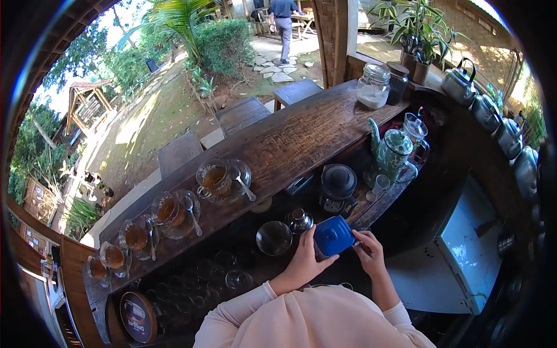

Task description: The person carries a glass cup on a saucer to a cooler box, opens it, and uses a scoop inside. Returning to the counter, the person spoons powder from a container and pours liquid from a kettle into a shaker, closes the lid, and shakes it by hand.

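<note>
A container with a blue lid (335, 234) is held in front of my body, over the lower shelf. My left hand (304, 259) grips its left side, with the thumb along the near edge. At the right edge of the lid, my right hand (369, 253) pinches with bent fingers; a small shiny bit shows there, too small to name. Just left of the container stand a metal shaker-like vessel (299, 220) and a clear glass bowl (274, 238). Behind it is a dark-lidded glass jug (339, 182).
Glass cups of brown drink (216, 178) with saucers and spoons line the wooden counter (290, 136). At right are a green speckled pot (393, 152), a jar of white grains (373, 87), kettles (459, 84) and a white cabinet (464, 249). A person (284, 26) walks outside.
</note>
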Available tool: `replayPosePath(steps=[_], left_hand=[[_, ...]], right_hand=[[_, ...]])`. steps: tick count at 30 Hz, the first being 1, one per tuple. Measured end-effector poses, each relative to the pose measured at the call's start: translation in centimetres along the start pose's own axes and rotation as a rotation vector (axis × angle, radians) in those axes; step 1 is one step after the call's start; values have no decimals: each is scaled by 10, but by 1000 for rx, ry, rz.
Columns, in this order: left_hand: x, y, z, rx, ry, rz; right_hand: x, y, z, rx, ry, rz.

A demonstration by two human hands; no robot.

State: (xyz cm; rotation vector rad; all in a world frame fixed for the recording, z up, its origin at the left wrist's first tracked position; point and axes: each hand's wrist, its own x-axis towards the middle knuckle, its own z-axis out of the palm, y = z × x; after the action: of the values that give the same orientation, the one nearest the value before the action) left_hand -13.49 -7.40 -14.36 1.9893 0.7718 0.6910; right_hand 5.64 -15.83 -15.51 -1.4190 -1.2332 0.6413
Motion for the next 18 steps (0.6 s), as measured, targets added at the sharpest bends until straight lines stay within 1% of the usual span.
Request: replayPosePath(steps=[1, 5, 11, 12, 13, 17, 18], left_hand=[[-1, -4, 2, -58, -1, -33], [-1, -12, 8, -77, 34, -66], [2, -11, 10, 51, 63, -56], [3, -11, 10, 59, 53, -79], [3, -11, 10, 67, 43, -102], [7, -10, 6, 128, 50, -84], [9, -10, 4, 164, 19, -95]], right_hand=[[0, 8, 3, 16, 8, 20], [-2, 23, 11, 52, 35, 52], [0, 46, 17, 122, 87, 76], [0, 48, 17, 152, 98, 77], [1, 47, 17, 153, 99, 78], [3, 46, 19, 188, 85, 85], [4, 47, 19, 184, 79, 78]])
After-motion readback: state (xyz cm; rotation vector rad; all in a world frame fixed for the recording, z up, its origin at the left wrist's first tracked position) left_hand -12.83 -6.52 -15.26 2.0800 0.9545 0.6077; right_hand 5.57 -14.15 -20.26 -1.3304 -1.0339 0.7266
